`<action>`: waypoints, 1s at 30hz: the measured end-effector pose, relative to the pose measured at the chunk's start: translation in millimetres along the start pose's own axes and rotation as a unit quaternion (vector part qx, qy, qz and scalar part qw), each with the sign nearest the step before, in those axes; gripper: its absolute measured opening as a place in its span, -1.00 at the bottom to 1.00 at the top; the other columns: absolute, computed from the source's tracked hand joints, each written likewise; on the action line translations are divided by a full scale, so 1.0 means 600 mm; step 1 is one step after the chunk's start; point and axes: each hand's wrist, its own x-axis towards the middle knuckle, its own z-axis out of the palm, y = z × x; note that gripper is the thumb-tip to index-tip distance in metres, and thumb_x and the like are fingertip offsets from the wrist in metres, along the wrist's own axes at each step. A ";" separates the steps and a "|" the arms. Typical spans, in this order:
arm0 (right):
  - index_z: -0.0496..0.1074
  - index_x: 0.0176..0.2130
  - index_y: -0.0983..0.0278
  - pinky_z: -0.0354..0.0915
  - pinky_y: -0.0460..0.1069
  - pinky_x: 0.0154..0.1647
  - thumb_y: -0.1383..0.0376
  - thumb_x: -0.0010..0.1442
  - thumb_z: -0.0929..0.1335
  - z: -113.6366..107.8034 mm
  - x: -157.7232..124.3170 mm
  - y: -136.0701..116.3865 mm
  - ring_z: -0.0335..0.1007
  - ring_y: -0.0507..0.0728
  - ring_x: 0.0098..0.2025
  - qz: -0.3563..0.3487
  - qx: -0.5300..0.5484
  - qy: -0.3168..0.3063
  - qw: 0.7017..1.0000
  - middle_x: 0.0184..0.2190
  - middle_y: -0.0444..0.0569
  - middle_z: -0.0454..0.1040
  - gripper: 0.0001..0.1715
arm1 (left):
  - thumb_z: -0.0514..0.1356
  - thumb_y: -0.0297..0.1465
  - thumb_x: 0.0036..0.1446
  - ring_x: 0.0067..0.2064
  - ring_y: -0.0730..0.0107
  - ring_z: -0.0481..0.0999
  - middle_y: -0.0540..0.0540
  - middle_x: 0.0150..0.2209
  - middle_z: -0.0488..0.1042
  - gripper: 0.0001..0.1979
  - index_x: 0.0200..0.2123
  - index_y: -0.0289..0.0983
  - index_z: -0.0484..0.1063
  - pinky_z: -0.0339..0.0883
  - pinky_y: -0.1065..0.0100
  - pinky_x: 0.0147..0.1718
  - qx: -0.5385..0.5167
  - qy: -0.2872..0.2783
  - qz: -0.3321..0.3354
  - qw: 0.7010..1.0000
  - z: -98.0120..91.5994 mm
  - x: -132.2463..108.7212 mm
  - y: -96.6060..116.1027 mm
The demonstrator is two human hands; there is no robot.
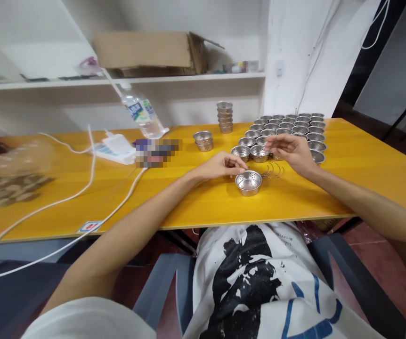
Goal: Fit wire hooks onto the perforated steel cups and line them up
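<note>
A round metal cup with small holes in its base [248,182] stands upright near the table's front edge. My left hand [226,165] is at its upper left rim, fingers curled and fingertips touching or nearly touching it. Raised above the front of the cup rows, my right hand [288,149] has its thumb and fingers brought close together; whatever is between them is too small to make out. Thin curved wires [274,170] lie on the table between the hands, right of the single cup. Behind them are rows of similar metal cups [259,151].
A short stack of cups [203,140] and a taller one [225,117] stand behind my left hand. Further left are a plastic bottle [144,113], white cables [93,188] and a clear bag of brown pieces [12,186] on the yellow table [189,207].
</note>
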 end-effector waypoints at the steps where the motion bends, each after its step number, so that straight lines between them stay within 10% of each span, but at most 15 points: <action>1: 0.66 0.00 0.15 0.62 0.17 0.09 -0.03 0.27 0.58 0.002 0.000 0.000 0.67 0.21 -0.05 0.003 -0.002 0.006 1.000 -0.10 0.03 0.71 -0.57 | 0.55 -0.04 0.12 -0.40 0.41 0.53 -0.15 -0.34 0.68 -0.53 -0.11 -0.31 0.75 0.38 0.37 -0.38 0.000 0.001 0.000 1.000 0.000 0.000 -0.001; 7: 0.67 -0.09 0.19 0.53 0.03 -0.27 -0.22 0.45 0.40 0.012 -0.005 -0.010 0.54 0.10 -0.32 0.005 -0.011 -0.039 0.999 -0.29 -0.03 0.60 -0.43 | 0.53 -0.03 0.16 -0.37 0.39 0.55 -0.14 -0.34 0.68 -0.52 -0.04 -0.29 0.76 0.42 0.36 -0.33 -0.009 0.002 0.010 1.000 -0.001 -0.002 0.005; 17: 0.63 0.07 0.20 0.44 -0.04 -0.33 -0.17 0.54 0.31 0.034 -0.023 -0.007 0.47 0.05 -0.34 0.037 0.000 -0.212 0.977 -0.29 -0.06 0.57 -0.43 | 0.50 -0.05 0.22 -0.40 0.40 0.52 -0.09 -0.33 0.64 -0.48 0.13 -0.21 0.71 0.42 0.37 -0.37 -0.008 -0.075 -0.004 0.997 0.002 -0.004 0.004; 24: 0.63 0.17 0.19 0.43 -0.06 -0.39 -0.12 0.60 0.26 0.031 -0.020 0.000 0.38 0.05 -0.33 -0.027 -0.011 -0.194 0.980 -0.28 -0.06 0.42 -0.41 | 0.39 0.11 0.28 -0.44 0.44 0.51 -0.09 -0.42 0.58 -0.44 -0.19 -0.34 0.66 0.38 0.43 -0.43 -0.019 0.074 0.028 0.997 -0.010 0.002 0.006; 30: 0.66 0.03 0.20 0.42 -0.06 -0.44 -0.03 0.57 0.35 0.029 -0.018 0.011 0.44 -0.02 -0.40 -0.052 -0.014 -0.161 0.985 -0.17 -0.06 0.40 -0.56 | 0.54 0.07 0.10 -0.46 0.45 0.47 -0.07 -0.46 0.55 -0.44 -0.28 -0.35 0.61 0.37 0.44 -0.45 0.006 0.082 0.031 0.996 0.005 -0.003 0.010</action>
